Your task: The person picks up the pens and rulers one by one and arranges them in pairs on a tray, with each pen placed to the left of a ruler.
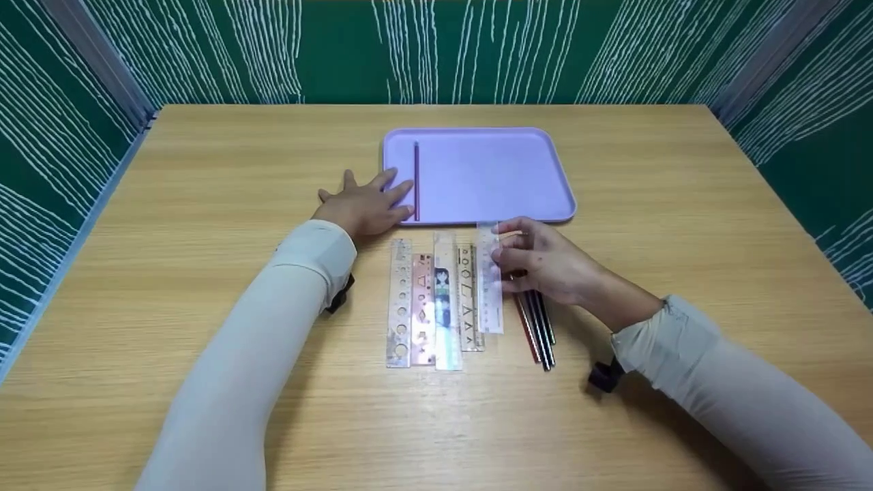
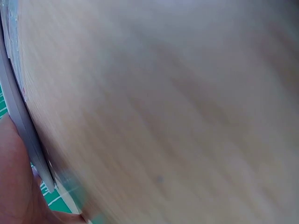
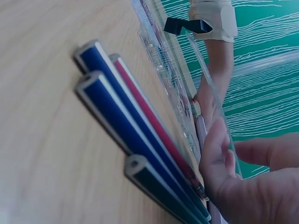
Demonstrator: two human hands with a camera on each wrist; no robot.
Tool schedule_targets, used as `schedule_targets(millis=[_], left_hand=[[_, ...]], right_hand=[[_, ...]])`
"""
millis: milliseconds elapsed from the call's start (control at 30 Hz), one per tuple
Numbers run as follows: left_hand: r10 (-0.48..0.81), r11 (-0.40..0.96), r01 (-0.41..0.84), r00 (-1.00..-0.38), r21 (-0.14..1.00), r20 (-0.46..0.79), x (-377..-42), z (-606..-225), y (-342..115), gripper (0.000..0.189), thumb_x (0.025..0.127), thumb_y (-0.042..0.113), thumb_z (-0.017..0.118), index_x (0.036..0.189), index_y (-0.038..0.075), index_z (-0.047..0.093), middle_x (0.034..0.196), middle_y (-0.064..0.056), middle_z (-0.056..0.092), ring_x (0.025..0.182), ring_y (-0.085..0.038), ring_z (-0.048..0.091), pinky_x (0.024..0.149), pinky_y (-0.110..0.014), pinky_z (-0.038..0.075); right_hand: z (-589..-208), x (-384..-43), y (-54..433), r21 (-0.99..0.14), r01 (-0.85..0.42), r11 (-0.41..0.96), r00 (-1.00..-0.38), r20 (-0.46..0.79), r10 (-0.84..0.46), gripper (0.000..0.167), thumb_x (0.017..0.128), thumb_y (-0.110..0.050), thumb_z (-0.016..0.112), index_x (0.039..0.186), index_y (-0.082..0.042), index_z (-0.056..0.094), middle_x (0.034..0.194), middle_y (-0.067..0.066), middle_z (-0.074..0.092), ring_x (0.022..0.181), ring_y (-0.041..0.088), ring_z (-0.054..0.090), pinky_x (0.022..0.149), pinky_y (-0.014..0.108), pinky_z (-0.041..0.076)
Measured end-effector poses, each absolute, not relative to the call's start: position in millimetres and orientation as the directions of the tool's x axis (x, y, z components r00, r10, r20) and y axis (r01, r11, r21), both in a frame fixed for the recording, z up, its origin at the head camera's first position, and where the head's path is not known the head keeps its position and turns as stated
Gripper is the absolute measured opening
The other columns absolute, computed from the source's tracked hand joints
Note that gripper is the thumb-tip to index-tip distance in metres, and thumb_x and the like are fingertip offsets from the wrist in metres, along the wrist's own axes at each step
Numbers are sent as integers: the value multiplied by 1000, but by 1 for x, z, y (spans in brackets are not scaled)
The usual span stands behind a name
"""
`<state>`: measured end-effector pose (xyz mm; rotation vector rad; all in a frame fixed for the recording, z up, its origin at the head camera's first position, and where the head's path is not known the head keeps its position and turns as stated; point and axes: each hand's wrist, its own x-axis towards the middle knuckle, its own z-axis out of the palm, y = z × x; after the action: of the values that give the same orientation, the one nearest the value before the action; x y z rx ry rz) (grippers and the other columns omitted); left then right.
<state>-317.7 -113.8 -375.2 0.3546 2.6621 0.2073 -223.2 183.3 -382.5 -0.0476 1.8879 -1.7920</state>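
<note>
Lilac tray (image 1: 491, 177), left hand (image 1: 366, 206) splayed at edge, right hand (image 1: 554, 262) pinching ruler (image 1: 489, 300)

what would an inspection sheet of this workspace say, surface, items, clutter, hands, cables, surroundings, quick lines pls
Surface: wood-grain table, light brown.
Tray: purple tray at the far side, one dark reddish pencil lying near its left end.
Rulers: four rulers lying side by side, one pink; a fifth, the clear ruler, is in hand.
Pencils: four pencils together on the table, two blue, one red, one green.
Clutter: nothing seen beyond these.
Left hand: left hand, fingers spread, at the tray's left end.
Right hand: right hand pinches the clear ruler by its edge.
Cables: nothing seen.
Surroundings: green walls with white streaks.
</note>
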Motion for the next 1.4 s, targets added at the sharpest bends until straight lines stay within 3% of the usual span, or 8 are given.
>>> schedule_targets(millis=[367,667,1000,1233,1400], left_hand=[[286,954,218,-866,205,-410,-317,-374,-114,66,102,71,26,160,51,3,171,16,-14,151,-57,-15,106,-90,0],[282,955,210,-866,210,-413,-316,-374,-114,66,101,71,27,160,51,3,172,15,-13,151,-57,-15,106,-89,0],[288,953,216,-867,214,-406,-317,-374,-113,66,101,71,27,161,51,4,172,15,-12,152,-56,-15,107,-89,-1],[281,954,207,-866,215,-413,-316,-373,-114,66,101,71,27,160,52,3,172,15,-12,153,-55,-16,108,-88,-2],[285,953,210,-866,218,-411,-315,-372,-114,66,101,71,28,160,52,4,172,15,-12,152,-55,-16,108,-88,-2]], right_hand=[[-382,-223,180,-924,380,44,-818,-357,-451,38,109,-10,42,141,-19,25,110,11,56,86,25,69,86,49,63],[-381,-227,178,-924,378,51,-850,-368,-377,39,108,-12,44,145,-15,32,107,12,57,77,20,65,69,35,65],[-379,-238,181,-926,378,-27,-856,-338,-390,82,90,12,59,158,-11,19,114,7,53,87,19,65,79,32,63],[-383,-243,173,-931,365,3,-855,-337,-394,48,94,7,59,136,-7,42,110,6,53,86,16,61,76,30,59],[-382,-248,166,-935,355,-8,-869,-327,-372,43,97,2,60,132,-14,41,107,4,49,81,13,55,73,32,56]])
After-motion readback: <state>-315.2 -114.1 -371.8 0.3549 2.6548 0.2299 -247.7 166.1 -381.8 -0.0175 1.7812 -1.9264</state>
